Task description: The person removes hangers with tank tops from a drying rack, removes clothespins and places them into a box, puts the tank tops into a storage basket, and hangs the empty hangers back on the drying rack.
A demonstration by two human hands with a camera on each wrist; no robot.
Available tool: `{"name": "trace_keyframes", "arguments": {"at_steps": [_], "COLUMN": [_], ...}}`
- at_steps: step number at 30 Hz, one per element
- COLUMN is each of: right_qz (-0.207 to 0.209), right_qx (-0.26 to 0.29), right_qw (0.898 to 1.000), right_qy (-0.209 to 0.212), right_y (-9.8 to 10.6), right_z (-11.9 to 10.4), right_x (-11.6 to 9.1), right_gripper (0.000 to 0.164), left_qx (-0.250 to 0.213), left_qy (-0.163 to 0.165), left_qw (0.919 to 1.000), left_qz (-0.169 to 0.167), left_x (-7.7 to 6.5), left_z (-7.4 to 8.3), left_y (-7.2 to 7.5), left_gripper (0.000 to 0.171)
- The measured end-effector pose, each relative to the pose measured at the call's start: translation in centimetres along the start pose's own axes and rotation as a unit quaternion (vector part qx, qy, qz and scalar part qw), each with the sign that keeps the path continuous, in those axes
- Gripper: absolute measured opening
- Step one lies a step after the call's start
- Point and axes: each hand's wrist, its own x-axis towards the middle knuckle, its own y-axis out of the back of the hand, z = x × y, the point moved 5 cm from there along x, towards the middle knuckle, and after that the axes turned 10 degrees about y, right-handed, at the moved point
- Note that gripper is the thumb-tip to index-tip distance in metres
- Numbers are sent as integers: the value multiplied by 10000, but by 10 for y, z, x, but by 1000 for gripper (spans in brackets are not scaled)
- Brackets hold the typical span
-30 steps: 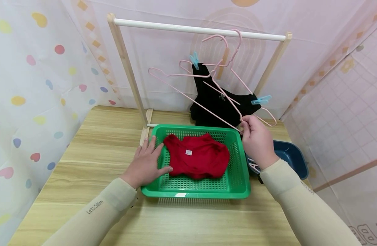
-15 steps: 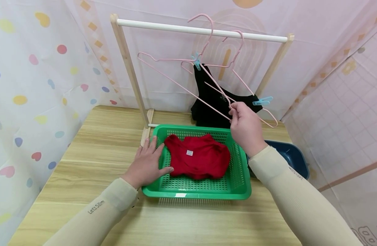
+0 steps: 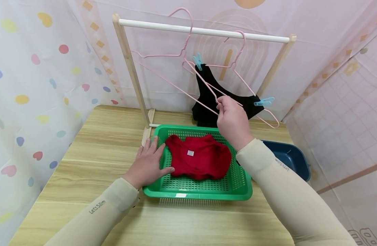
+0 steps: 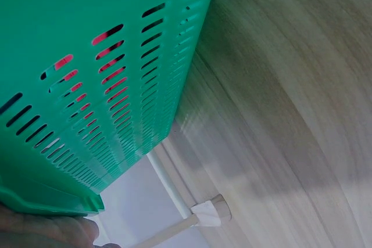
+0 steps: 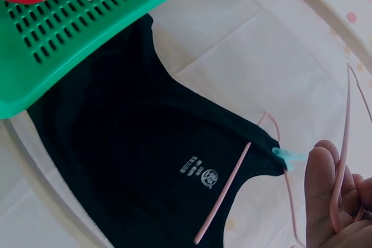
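My right hand (image 3: 234,123) pinches a pink clothes hanger (image 3: 183,53) by its lower right corner. The hanger carries no garment, and its hook overlaps the white rod (image 3: 151,25); whether it rests on the rod I cannot tell. In the right wrist view, its wire (image 5: 344,143) passes between my fingers (image 5: 319,184). My left hand (image 3: 146,167) lies spread over the left rim of a green basket (image 3: 206,196). A red top (image 3: 203,159) with a white label lies in it. Behind, a black tank top (image 3: 203,95) hangs from a second pink hanger (image 3: 240,53).
Light blue clothespins (image 3: 198,62) fix the black top's straps to its hanger. A wooden drying rack (image 3: 130,61) stands at the back of the table (image 3: 83,171). Right of the basket, partly behind my right arm, sits a dark blue basin (image 3: 290,157).
The right hand has moved left and slightly up with the hanger, whose hook has shifted left and risen above the rod's line. My left hand has stayed on the basket.
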Motion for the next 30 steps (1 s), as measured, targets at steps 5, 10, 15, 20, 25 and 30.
{"name": "trace_keyframes", "arguments": {"at_steps": [5, 10, 15, 20, 25, 30], "right_qz": [-157, -170, -188, -243, -308, -419], "right_qx": [-61, -55, -82, -49, -78, -90], "right_qw": [9998, 9998, 9998, 9997, 9995, 9991], "right_qy": [-56, -23, 37, 38, 49, -14], "right_y": [-9, -17, -23, -29, -35, -41], "right_z": [-5, -10, -16, -21, -23, -22], "right_x": [5, 10, 13, 15, 16, 15], "right_gripper": [27, 26, 26, 25, 25, 25], "left_qx": [25, 39, 45, 70, 102, 99], "left_qy": [-24, -50, -30, -37, -31, -20], "left_qw": [10000, 9999, 9999, 9999, 9998, 9999], "left_qz": [45, 97, 103, 132, 138, 128], "left_x": [-1, -2, -2, -2, -1, -1], "left_z": [0, 1, 1, 2, 1, 1], "left_y": [0, 1, 1, 0, -1, -1], "left_gripper": [103, 102, 102, 102, 103, 103]}}
